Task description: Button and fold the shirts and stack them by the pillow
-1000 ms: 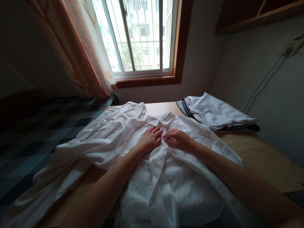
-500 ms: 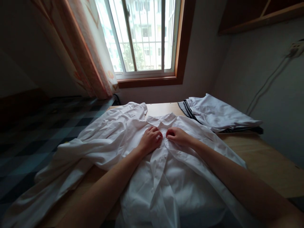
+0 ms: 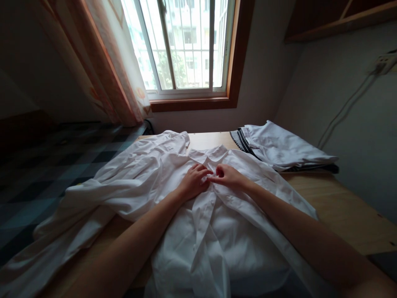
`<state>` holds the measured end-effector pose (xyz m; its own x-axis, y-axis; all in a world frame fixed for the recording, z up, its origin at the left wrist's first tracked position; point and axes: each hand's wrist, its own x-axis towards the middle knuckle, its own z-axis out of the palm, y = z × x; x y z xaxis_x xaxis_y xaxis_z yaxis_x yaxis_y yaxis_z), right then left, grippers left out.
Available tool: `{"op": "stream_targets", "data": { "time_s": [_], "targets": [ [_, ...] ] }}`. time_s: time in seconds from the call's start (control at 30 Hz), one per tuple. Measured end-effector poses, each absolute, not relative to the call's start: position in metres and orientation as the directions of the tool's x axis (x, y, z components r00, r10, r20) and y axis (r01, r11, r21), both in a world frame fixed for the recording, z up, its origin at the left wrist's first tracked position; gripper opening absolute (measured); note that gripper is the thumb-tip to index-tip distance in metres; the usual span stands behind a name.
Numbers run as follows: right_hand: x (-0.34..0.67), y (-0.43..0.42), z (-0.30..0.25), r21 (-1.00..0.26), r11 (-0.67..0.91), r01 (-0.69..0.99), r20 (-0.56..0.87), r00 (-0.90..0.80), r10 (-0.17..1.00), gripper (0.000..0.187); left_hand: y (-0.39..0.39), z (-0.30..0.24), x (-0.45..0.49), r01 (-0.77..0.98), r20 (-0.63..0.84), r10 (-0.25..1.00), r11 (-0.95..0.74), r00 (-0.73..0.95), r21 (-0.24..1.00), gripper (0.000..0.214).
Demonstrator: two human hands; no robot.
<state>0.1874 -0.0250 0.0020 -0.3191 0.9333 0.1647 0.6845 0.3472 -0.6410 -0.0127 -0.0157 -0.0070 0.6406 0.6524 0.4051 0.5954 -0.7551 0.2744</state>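
A white collared shirt (image 3: 245, 231) lies spread front side up on a wooden table (image 3: 341, 207), its collar toward the window and its lower front parted. Both hands meet at the button placket just below the collar. My left hand (image 3: 196, 180) pinches the placket edge from the left, fingers curled. From the right, my right hand (image 3: 228, 176) grips the same strip between thumb and forefinger. The fingers hide whatever button lies there. A sleeve and loose cloth trail off to the left.
Folded white clothing (image 3: 279, 145) with a black striped band lies at the table's far right. A checked bed cover (image 3: 46, 178) is on the left. Behind the table are a window (image 3: 186, 49) and a curtain (image 3: 108, 70). A cable (image 3: 344, 107) hangs from a wall socket.
My right hand has moved slightly left, so its fingertips now meet those of my left hand at the placket. The whole view has shifted a little.
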Motion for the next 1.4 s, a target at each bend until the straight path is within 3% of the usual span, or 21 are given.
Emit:
{"op": "stream_targets", "data": {
  "time_s": [0.23, 0.5, 0.8, 1.1, 1.4],
  "targets": [
    [0.187, -0.023, 0.004, -0.621, 0.293, 0.727, 0.084, -0.310, 0.947, 0.008, -0.017, -0.005, -0.013, 0.566, 0.405, 0.653, -0.757, 0.640, 0.326, 0.030],
    [0.200, -0.028, 0.009, -0.743, 0.189, 0.643, -0.038, -0.322, 0.946, 0.014, -0.017, -0.006, -0.010, 0.618, 0.393, 0.688, -0.723, 0.610, 0.308, 0.024],
    [0.193, -0.019, -0.003, -0.822, 0.230, 0.521, 0.200, -0.114, 0.973, 0.016, -0.023, 0.002, 0.004, 0.774, 0.303, 0.838, -0.540, 0.455, 0.332, 0.019],
    [0.192, -0.016, -0.017, -0.845, 0.255, 0.471, 0.161, -0.231, 0.960, 0.015, -0.024, 0.000, 0.007, 0.776, 0.293, 0.856, -0.512, 0.426, 0.369, 0.009],
    [0.191, -0.020, -0.017, -0.841, 0.244, 0.483, 0.141, -0.240, 0.961, 0.015, -0.027, 0.003, 0.009, 0.828, 0.248, 0.880, -0.467, 0.404, 0.309, 0.011]
  ]
}}
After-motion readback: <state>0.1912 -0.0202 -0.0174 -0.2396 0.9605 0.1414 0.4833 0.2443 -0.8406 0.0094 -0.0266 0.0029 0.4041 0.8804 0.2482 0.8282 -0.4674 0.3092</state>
